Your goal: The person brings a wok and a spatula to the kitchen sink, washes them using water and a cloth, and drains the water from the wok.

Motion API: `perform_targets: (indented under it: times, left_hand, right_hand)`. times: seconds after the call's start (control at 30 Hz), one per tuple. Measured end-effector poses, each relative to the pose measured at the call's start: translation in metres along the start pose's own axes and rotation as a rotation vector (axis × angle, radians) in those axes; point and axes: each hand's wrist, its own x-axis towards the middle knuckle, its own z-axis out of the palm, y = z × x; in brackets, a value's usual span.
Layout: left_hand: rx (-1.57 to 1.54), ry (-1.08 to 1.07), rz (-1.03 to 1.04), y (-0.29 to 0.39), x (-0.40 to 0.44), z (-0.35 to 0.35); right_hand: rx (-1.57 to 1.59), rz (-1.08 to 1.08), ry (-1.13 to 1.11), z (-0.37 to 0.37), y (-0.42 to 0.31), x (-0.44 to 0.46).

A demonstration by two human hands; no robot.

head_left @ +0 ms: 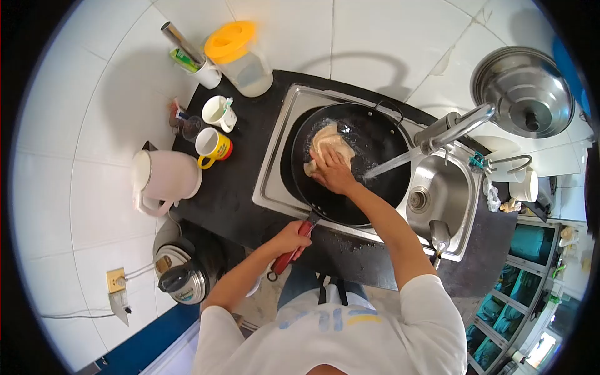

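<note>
A large black frying pan (381, 197) rests over the left basin of the steel sink (265, 187). My left hand (292, 239) is wrapped round its red handle (284, 261), near the counter's front edge. Inside the pan, my right hand (334, 170) presses down on a crumpled beige cloth (326, 139), with its fingers spread over it. From the faucet (459, 128) at the right, water (390, 164) streams into the pan beside my right hand. The pan's floor looks wet, with whitish splashes around the cloth.
Left on the black counter stand a pink kettle (165, 178), a yellow mug (214, 145), a white mug (219, 114) and a yellow-lidded pitcher (240, 59). A ladle (439, 234) lies across the right basin's rim. A steel lid (524, 87) leans at the back right.
</note>
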Motion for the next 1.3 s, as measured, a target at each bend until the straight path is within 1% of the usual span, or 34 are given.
perform_targets:
  times: [0.1,0.13,0.23,0.37,0.43,0.5,0.57,0.63,0.67,0.77,0.87,0.93,1.0,1.1,1.17,1.23,1.27,1.3]
  left_hand:
    - [0.001,0.009,0.007,-0.002,0.002,-0.001]
    - [0.005,0.011,0.006,-0.004,0.004,-0.003]
    - [-0.014,-0.014,0.024,-0.005,0.005,-0.005]
    - [0.015,-0.004,0.034,-0.008,0.007,-0.008]
    - [0.005,-0.014,0.028,-0.004,0.004,-0.008]
    - [0.005,-0.040,0.032,-0.005,0.007,-0.012]
    - [0.001,-0.046,0.021,-0.004,0.007,-0.013]
    - [0.014,-0.052,0.033,-0.004,0.007,-0.014]
    - [0.003,-0.056,0.034,-0.003,0.006,-0.014]
    - [-0.010,-0.063,0.037,-0.003,0.006,-0.014]
    - [-0.026,-0.078,0.033,-0.004,0.007,-0.015]
    - [-0.031,-0.077,0.025,-0.002,0.007,-0.015]
    - [-0.025,-0.058,0.017,0.000,0.006,-0.013]
    - [-0.017,-0.027,0.018,-0.005,0.008,-0.012]
    - [-0.004,-0.020,0.014,-0.006,0.008,-0.011]
    - [-0.001,-0.020,0.012,-0.005,0.010,-0.012]
    - [-0.003,-0.021,0.011,-0.006,0.010,-0.014]
    - [-0.004,-0.023,0.009,-0.006,0.009,-0.016]
  right_hand:
    - [-0.089,0.131,0.021,-0.005,0.023,0.023]
    - [-0.075,0.181,0.068,-0.006,0.034,0.027]
    - [-0.221,0.231,0.130,-0.019,0.065,0.016]
    - [-0.429,0.250,0.057,-0.046,0.096,-0.018]
    - [-0.482,0.204,0.020,-0.062,0.108,-0.040]
    - [-0.534,0.135,-0.141,-0.070,0.124,-0.067]
    - [-0.549,0.100,-0.326,-0.076,0.114,-0.087]
    - [-0.524,0.094,-0.521,-0.100,0.084,-0.105]
    - [-0.376,0.098,-0.531,-0.103,0.072,-0.111]
    - [-0.129,-0.038,-0.930,-0.102,0.047,-0.103]
    - [0.351,-0.185,-0.796,-0.038,0.048,-0.114]
    - [0.528,-0.074,-0.749,-0.060,-0.008,-0.083]
    - [0.729,-0.107,-0.524,-0.038,-0.028,-0.056]
    - [0.704,-0.105,-0.165,0.002,-0.032,-0.008]
    - [0.544,0.046,-0.009,0.006,-0.027,0.026]
    - [0.400,0.129,0.102,0.001,-0.005,0.046]
    - [0.293,0.112,0.172,0.005,0.017,0.050]
    - [0.155,0.176,0.165,-0.002,0.031,0.047]
